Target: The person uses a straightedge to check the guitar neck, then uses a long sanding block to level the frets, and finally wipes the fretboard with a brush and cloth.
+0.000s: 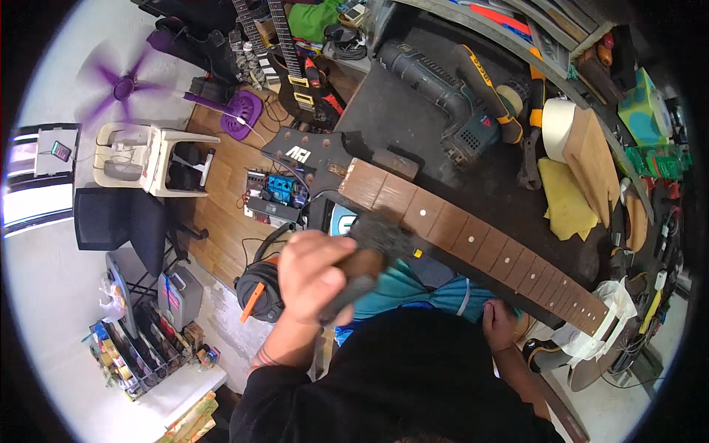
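Note:
My left hand [306, 273] is closed round a dark brush-like tool [380, 244], blurred by motion; its brown-and-black body shows at the fingers. It hovers above my lap, at the near edge of a guitar neck [454, 227]. The neck lies slantwise across the bench, its brown fretboard facing up with pale dot inlays and no strings. Its black headstock [317, 140] points to the far left, tuner holes bare. Lower right, my right hand [500, 323] rests by my thigh below the neck, fingers curled; whatever it may hold is hidden.
Beyond the neck on the dark bench [391, 96] lie a cordless drill [443, 92], yellow-and-black hand tools [487, 88], a tape roll [555, 125] and a yellow cloth [565, 199]. White cloth or paper [591, 332] sits under the neck's right end. A purple fan [124, 88] spins at left.

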A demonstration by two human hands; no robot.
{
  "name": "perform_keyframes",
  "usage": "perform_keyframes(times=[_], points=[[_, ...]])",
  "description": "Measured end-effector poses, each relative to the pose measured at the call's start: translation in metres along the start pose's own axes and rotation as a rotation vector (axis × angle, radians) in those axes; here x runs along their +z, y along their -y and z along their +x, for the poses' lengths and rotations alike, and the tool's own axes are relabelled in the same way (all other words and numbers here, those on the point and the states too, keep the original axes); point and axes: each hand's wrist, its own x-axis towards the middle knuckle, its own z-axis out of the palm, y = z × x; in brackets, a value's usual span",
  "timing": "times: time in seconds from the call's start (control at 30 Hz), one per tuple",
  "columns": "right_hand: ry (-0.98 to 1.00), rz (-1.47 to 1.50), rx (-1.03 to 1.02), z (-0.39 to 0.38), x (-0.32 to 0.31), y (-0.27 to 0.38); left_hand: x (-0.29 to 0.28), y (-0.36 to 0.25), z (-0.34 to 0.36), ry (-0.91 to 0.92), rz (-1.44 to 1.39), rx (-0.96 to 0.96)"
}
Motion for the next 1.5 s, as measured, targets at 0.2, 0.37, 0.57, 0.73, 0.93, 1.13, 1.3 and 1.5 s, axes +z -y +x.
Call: perform_keyframes(times=[0.2, 0.37, 0.57, 0.73, 0.93, 1.13, 1.3, 1.5], points=[[0.076, 0.007, 0.239, 0.005, -0.012, 0.030, -0.005, 0.026, 0.004, -0.238, 0.168, -0.030], [0.010, -0.051, 0.069, 0.011, 0.001, 0.017, -0.002, 0.025, 0.001, -0.301, 0.127, -0.088], [-0.055, 0.108, 0.004, -0.003, -0.005, 0.008, 0.034, -0.005, 0.023, -0.010, 0.077, -0.007], [-0.056, 0.133, -0.006, -0.006, -0.023, 0.008, 0.061, -0.037, 0.035, 0.110, -0.005, 0.019], [-0.009, 0.425, 0.045, -0.017, -0.016, -0.009, 0.099, -0.078, 0.052, 0.235, -0.055, 0.030], [-0.136, 0.562, -0.013, -0.031, 0.034, -0.035, 0.136, -0.117, 0.072, 0.330, -0.195, 0.047], [-0.142, 0.484, -0.097, -0.026, 0.031, -0.037, 0.154, -0.157, 0.127, 0.585, -0.280, -0.277], [-0.186, 0.348, -0.147, -0.029, 0.023, -0.039, 0.202, -0.173, 0.232, 0.506, 0.053, 0.252]])
